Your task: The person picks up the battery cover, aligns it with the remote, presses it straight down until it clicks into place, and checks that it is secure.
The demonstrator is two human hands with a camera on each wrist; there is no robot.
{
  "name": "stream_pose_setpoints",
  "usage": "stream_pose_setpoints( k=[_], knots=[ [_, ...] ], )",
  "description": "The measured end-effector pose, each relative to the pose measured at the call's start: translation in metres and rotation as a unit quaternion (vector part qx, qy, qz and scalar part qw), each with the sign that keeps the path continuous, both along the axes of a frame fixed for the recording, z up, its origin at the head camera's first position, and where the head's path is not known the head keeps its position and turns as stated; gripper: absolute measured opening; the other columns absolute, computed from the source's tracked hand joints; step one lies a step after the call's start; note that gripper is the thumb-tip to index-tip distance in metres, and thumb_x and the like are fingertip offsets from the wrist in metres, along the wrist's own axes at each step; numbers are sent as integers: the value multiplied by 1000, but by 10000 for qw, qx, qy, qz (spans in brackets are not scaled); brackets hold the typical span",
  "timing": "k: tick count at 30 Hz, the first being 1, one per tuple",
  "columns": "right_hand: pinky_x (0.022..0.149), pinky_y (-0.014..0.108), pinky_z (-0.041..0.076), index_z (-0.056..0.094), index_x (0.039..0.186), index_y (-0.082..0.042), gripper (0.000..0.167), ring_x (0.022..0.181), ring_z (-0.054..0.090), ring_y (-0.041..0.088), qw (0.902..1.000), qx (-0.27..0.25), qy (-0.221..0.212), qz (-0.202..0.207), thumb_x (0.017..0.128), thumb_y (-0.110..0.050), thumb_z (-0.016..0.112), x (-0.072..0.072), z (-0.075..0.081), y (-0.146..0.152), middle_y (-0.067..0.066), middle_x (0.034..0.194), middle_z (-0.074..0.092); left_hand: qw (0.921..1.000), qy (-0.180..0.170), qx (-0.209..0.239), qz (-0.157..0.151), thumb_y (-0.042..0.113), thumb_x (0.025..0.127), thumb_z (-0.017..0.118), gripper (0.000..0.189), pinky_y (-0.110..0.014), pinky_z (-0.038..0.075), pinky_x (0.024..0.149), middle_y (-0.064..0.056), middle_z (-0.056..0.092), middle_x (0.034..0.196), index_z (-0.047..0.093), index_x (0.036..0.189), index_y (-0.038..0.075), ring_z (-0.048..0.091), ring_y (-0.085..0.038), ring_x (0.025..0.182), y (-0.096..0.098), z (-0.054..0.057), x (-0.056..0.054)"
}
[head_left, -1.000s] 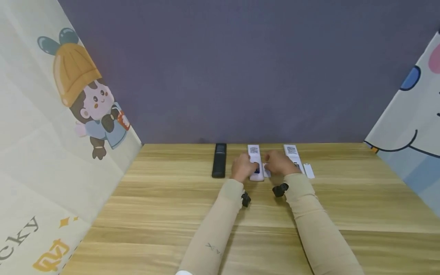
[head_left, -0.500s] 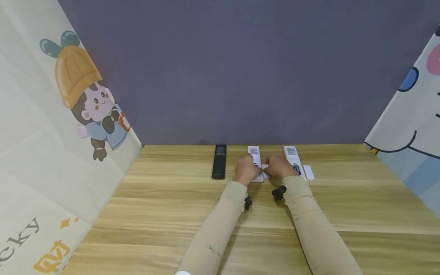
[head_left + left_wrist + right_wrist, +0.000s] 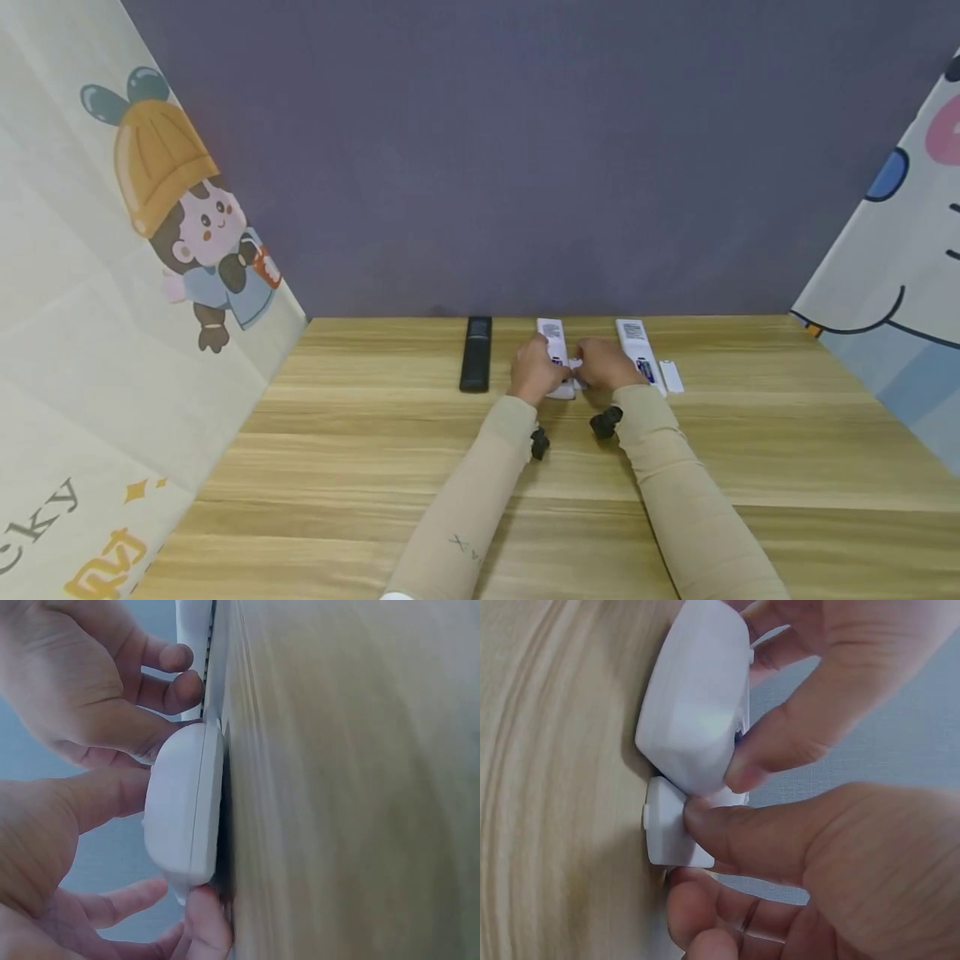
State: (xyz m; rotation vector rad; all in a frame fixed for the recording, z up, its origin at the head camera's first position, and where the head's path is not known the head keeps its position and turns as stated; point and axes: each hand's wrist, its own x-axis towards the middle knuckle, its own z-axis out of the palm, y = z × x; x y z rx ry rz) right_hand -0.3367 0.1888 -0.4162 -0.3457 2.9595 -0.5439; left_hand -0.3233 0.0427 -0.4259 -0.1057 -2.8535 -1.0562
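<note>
A white remote control (image 3: 552, 333) lies back up on the table, its battery compartment partly hidden by my left hand (image 3: 533, 369). That hand grips the remote, thumb on its back and fingers at the far side edge, as the left wrist view shows. Beside it, my right hand (image 3: 606, 363) pinches a small white battery cover (image 3: 673, 834) between thumb and fingers. In the right wrist view the cover stands right against the remote's side, close over the wood. My left thumb (image 3: 757, 761) presses near the compartment, where a bit of dark battery shows.
Right of my hands lies a second white remote (image 3: 634, 337) with batteries in its uncovered compartment, and its loose cover (image 3: 672, 377) next to it. A black remote (image 3: 476, 354) lies to the left. A grey-blue wall (image 3: 480, 167) borders the table's back edge.
My left hand has shifted slightly right over the remote, its thumb now covering more of the compartment. The right hand has barely moved, staying at the cover.
</note>
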Motion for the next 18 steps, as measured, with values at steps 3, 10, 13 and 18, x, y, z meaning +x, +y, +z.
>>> stream_pose_setpoints(
  k=[3,10,13,18],
  knots=[
    [85,48,54,68,103,0,20,88,63,28,10000,-42,-19,0,92,-16,71,0,-1,1,16,102,71,9998,-169,81,30,29,73,91,65,-40,54,83,-12,70,109,60,125,5,65,-28,100,1,-1,-1],
    [85,47,54,67,104,1,21,87,63,28,10000,-59,-17,74,89,-13,71,-2,-2,2,16,99,72,9971,-418,616,-145,23,73,91,75,-38,53,83,-14,66,110,51,133,5,61,-28,100,0,-4,-6],
    [85,47,55,68,106,1,22,86,63,28,9999,-84,-60,110,88,-12,69,-3,-2,2,16,99,72,9914,-574,1133,-307,21,79,86,68,-33,53,77,-14,67,107,51,134,3,64,-25,93,-2,-6,-8],
    [79,43,53,66,107,2,22,81,60,26,9997,-89,-145,158,89,-11,68,-4,-2,2,14,94,70,9743,-811,2077,-330,28,98,67,36,-24,50,63,-14,71,98,64,116,-2,65,-19,79,-6,-9,-11]
  ],
)
